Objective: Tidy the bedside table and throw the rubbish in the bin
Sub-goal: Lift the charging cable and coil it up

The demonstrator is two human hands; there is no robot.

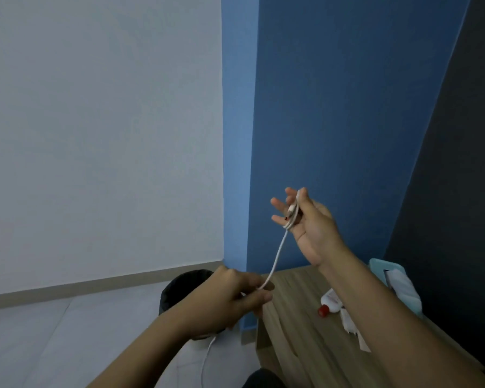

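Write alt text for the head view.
A white cable loops around the right hand and runs down to the left hand, which pinches it. Below: a bedside table with a red-capped bottle and tissue, a dark bin beside.

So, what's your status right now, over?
Right hand raised, white cable looped round its fingers. Left hand pinches the cable lower down. Bottle and paper scraps on the table, bin beside it.

No legible txt; print on white bottle [331, 301] w/ red cap too blurred to read.
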